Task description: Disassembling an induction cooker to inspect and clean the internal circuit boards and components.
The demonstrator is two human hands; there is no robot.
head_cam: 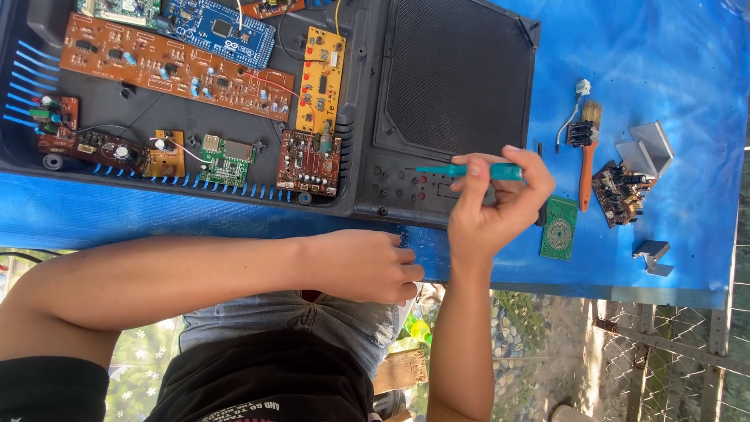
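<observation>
My right hand grips a teal screwdriver that lies level, with its tip pointing left over the black plastic casing. The hand hovers above a row of small holes near the casing's front edge. My left hand rests on the blue-covered table's near edge, just in front of the casing. Its fingers are curled into a fist and nothing shows inside it. Several circuit boards lie inside the casing, among them a long brown board, a yellow board and a blue board.
To the right of my right hand, a small green circuit board, an orange-handled brush, a brown board with components and bent metal pieces lie on the blue cover. A wire fence shows beyond the table's edge.
</observation>
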